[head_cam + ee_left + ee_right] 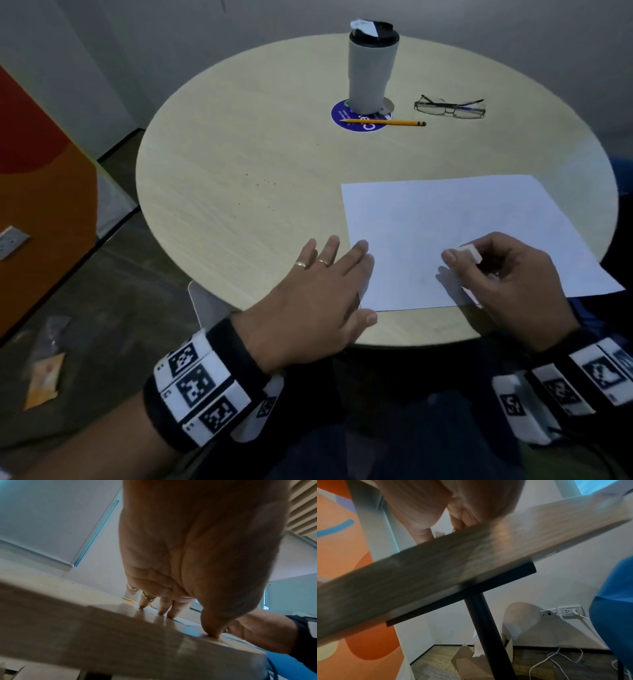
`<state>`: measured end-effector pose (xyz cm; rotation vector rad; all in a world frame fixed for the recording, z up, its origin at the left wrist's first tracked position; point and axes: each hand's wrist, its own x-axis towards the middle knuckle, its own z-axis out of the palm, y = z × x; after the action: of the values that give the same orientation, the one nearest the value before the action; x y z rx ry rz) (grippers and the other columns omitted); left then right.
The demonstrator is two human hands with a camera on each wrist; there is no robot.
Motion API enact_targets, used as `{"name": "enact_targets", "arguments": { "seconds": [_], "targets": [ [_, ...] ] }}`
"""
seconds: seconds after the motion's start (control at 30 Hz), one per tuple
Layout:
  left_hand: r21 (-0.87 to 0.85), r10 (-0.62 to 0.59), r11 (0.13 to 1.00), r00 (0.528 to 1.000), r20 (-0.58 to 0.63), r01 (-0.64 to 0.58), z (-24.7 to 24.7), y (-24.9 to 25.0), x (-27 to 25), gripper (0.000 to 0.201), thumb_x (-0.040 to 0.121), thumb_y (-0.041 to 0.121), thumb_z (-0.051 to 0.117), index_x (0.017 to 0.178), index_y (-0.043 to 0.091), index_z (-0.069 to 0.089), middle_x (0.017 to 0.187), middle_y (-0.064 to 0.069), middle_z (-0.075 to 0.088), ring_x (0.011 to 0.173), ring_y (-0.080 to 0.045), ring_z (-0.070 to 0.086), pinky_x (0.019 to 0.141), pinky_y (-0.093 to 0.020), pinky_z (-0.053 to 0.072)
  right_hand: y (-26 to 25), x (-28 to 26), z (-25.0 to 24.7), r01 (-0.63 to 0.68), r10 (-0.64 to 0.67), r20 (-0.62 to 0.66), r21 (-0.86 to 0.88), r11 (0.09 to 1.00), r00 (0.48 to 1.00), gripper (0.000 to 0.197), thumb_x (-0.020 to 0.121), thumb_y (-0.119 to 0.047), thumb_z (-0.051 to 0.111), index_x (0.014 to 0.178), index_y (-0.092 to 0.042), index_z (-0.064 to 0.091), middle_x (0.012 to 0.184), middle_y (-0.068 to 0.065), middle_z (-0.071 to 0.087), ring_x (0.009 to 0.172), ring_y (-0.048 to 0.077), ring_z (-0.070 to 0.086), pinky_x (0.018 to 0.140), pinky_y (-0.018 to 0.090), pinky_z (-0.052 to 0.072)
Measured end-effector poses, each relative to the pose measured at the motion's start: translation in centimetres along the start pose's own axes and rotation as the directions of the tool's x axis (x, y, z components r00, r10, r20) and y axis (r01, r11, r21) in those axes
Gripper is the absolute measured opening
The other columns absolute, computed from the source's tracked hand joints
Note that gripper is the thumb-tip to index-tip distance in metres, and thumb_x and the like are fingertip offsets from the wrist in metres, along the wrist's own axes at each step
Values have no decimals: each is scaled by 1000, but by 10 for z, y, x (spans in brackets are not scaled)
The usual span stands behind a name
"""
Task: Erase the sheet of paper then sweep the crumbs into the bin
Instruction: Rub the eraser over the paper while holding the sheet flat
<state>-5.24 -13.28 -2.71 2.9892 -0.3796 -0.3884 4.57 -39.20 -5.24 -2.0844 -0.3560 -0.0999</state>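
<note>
I see my left hand (318, 298) flat, fingers spread on the paper (455, 233) edge, my right hand (507, 284) pinching an eraser (470, 253), lidded cup (371, 68) on a coaster (346, 118), contents hidden

Round table (239, 205) with paper (462, 233), pencil (383, 121)

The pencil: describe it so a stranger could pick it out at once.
On the far side of the round table, a grey cup stands on a blue coaster. The pencil lies just in front of the cup, its tip over the coaster. It is the only long, thin yellow thing; the glasses to its right are dark-framed.
</note>
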Motion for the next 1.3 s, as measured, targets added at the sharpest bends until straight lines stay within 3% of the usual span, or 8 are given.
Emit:
{"name": "enact_targets", "arguments": {
  "seconds": [0.23,0.37,0.5,0.63,0.77,1.0,1.13,1.3],
  "targets": [
    [56,-16,998,999,-46,19,25,10,-18,90,104,71,15,167,8,0,175,-11,-13,161,-33,-11,131,-49,-1,-15,-12,5,17,-12,47,-101,995,999,30,88,-46,77,87,-16,73,79,0,76,72,19,69,65,29,56],
    [31,17,999,997,-75,-15,38,23,-26,107,97,82,10,164,2,-10,171,-17,-24,158,-28,-26,130,-48,-3,-15,-20,5,26,-25,12,-61,998,1000,21,90,-33,84,90,-18,70,83,3,77,73,29,72,69,45,61],
    [-38,19,999,994,-106,-23,41,27,-27,105,98,82,9,166,3,-5,172,-16,-20,159,-29,-23,131,-48,0,-29,-28,14,110,-102,77,-111,988,992,17,92,-33,80,95,-17,75,86,-4,77,77,17,71,71,24,57],
    [-183,8,982,974,-225,-50,30,20,-15,71,108,59,22,152,7,40,167,-15,29,157,-34,21,128,-47,18,-39,-28,28,230,-200,196,-144,962,960,21,94,-25,78,112,-15,78,96,-6,76,87,7,71,82,8,49],
    [-259,28,956,926,-375,-134,23,-5,1,18,101,21,54,116,20,64,130,3,56,120,-24,50,96,-40,47,-40,-28,37,437,-354,317,-247,865,880,16,102,-21,71,110,-8,75,96,-2,69,84,2,56,82,3,41],
    [-344,-62,936,929,-364,-72,23,-11,7,25,102,27,60,122,31,73,134,11,58,128,-17,51,96,-34,45,-36,-32,41,543,-366,475,-316,778,800,15,93,-5,77,106,-12,74,103,1,64,91,24,61,74,39,52],
    [-283,-62,957,902,-428,-69,26,-9,5,18,104,31,58,109,30,75,131,8,62,121,-17,57,92,-39,50,-43,-38,23,587,-352,597,-255,768,720,15,97,-14,67,111,-17,73,106,-4,61,89,17,60,69,39,55],
    [-265,-38,960,900,-434,-87,25,-7,3,20,103,28,56,111,28,75,131,5,62,120,-18,57,93,-35,48,-46,-32,35,585,-387,504,-328,742,773,20,95,-20,71,112,-11,76,102,2,66,90,26,62,68,46,55]
  ]
}}
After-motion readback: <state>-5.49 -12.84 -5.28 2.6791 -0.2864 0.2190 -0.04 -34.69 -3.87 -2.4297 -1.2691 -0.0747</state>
